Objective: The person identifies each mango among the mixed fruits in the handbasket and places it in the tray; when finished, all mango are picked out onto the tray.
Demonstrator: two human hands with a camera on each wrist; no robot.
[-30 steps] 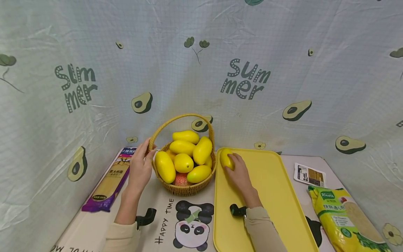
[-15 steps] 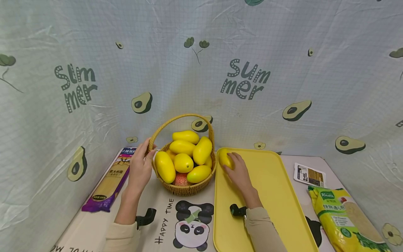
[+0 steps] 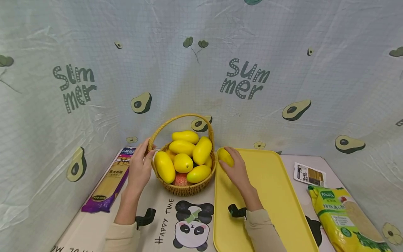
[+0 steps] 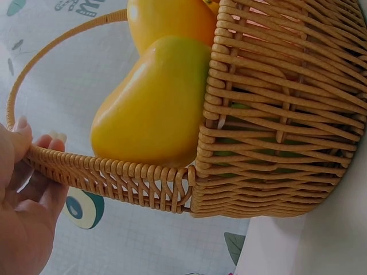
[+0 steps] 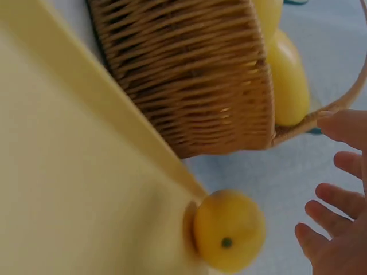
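Observation:
My left hand (image 3: 140,171) grips the handle of a wicker basket (image 3: 185,190) at its left side. Its fingers lie round the handle (image 4: 109,180) in the left wrist view. Yellow mangoes (image 3: 165,167) fill the basket, with a reddish fruit (image 3: 181,180) low among them. A single mango (image 3: 225,157) lies at the far left corner of the yellow tray (image 3: 264,196), partly hidden by my right hand (image 3: 237,169) in the head view. In the right wrist view, that mango (image 5: 229,230) sits apart from my right hand (image 5: 344,212), whose fingers are spread and hold nothing.
A purple noodle packet (image 3: 110,182) lies left of my left arm. Right of the tray are a small flat packet (image 3: 310,174) and a yellow-green Knorr bag (image 3: 346,217). A printed curtain (image 3: 176,84) hangs behind the table and at both sides.
The right hand has come off the mango and shifted slightly up and left. The mango stays in the tray's corner. The left hand and basket have not visibly moved.

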